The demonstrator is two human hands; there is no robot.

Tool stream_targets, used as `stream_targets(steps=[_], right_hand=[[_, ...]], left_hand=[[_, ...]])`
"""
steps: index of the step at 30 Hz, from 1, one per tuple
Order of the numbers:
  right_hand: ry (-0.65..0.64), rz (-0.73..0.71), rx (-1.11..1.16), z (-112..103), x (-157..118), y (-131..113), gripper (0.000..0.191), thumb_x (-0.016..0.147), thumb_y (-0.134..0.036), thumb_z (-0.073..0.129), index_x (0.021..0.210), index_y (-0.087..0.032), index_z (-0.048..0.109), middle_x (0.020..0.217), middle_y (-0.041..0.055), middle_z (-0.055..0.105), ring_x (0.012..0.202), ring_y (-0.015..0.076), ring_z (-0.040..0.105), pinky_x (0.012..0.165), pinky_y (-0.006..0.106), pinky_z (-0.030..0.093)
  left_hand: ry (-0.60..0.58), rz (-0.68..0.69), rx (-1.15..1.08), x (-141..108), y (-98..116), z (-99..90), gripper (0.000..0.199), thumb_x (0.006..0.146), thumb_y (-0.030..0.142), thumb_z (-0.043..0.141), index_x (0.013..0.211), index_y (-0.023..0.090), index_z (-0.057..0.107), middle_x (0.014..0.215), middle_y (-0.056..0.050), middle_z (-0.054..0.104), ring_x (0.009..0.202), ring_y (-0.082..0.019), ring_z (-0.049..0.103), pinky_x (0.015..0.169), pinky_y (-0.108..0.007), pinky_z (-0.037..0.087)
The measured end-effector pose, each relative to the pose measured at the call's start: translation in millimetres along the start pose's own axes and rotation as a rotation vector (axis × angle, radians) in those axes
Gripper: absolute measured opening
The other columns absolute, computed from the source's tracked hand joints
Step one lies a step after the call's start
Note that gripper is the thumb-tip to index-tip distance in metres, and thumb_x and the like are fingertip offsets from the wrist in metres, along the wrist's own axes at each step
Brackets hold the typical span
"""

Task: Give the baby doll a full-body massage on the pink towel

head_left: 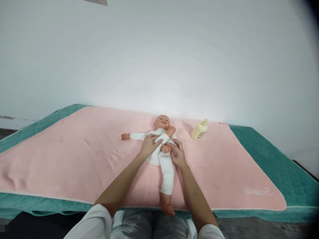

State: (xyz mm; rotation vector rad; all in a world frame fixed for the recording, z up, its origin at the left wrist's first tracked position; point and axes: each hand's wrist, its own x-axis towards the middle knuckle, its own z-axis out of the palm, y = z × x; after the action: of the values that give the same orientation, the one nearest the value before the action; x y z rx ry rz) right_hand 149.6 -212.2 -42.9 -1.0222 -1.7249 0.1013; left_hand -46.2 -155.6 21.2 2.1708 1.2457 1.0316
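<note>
A baby doll [167, 171] in white cloth lies on its back, its head at the wall side. One arm reaches out to the left, and one leg points toward me. Another limb is folded up over the chest, its bare end near the chin. My left hand [149, 146] grips this folded white limb, thumb on top and fingers at the doll's chest. My right hand [178, 154] is at the doll's right-hand side in view, thumb and fingers around the forearm beside the doll's small hand [165, 148].
Under the doll is a pink mat [82, 159] on a green quilted bed cover [269, 159]. A pale yellow pump bottle [199, 130] stands tilted in view to the right of the doll. The white wall [159, 59] rises behind the bed.
</note>
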Motion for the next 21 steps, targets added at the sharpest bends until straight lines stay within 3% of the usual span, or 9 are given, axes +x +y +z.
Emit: stream_targets(steps=[5,9,12,15,21], right_hand=[[0.123,0.056,0.043,0,1,1,0.042,0.078,-0.013,0.054,0.116,-0.026,0.063,0.129,0.0087,0.048,0.126,0.0233,0.047,0.108,0.047,0.041],[0.283,0.233,0.159,-4,2,4,0.036,0.077,-0.021,0.06,0.113,-0.023,0.063,0.128,0.01,0.05,0.127,0.0239,0.047,0.106,0.045,0.043],[0.428,0.395,0.343,-9,5,7,0.048,0.078,-0.025,0.06,0.125,-0.023,0.052,0.138,0.0111,0.047,0.129,0.0238,0.047,0.101,0.044,0.047],[0.514,0.505,0.442,-15,8,13,0.059,0.079,-0.026,0.06,0.134,-0.023,0.043,0.147,0.01,0.042,0.132,0.0217,0.045,0.104,0.043,0.043],[0.601,0.66,0.466,-21,6,37,0.06,0.078,-0.028,0.058,0.135,-0.023,0.041,0.141,0.0094,0.048,0.122,0.0219,0.052,0.101,0.047,0.045]], left_hand=[[-0.006,0.006,-0.176,-3,-1,-3.0,0.036,0.088,0.042,0.054,0.112,0.02,0.07,0.106,-0.008,0.07,0.101,-0.025,0.061,0.095,-0.042,0.043],[0.027,-0.076,-0.43,-8,-4,-7.0,0.041,0.083,0.045,0.062,0.113,0.018,0.068,0.111,-0.008,0.07,0.101,-0.025,0.063,0.089,-0.038,0.049],[0.09,-0.096,-0.526,-15,-9,-13.3,0.045,0.078,0.043,0.068,0.115,0.018,0.065,0.116,-0.01,0.067,0.107,-0.025,0.062,0.093,-0.039,0.048],[0.132,-0.054,-0.593,-27,-16,-22.0,0.048,0.076,0.04,0.072,0.118,0.019,0.062,0.12,-0.01,0.065,0.111,-0.025,0.06,0.098,-0.041,0.046],[0.169,-0.004,-0.733,-53,-30,-41.0,0.056,0.075,0.036,0.074,0.125,0.02,0.054,0.128,-0.013,0.058,0.118,-0.027,0.056,0.1,-0.043,0.045]])
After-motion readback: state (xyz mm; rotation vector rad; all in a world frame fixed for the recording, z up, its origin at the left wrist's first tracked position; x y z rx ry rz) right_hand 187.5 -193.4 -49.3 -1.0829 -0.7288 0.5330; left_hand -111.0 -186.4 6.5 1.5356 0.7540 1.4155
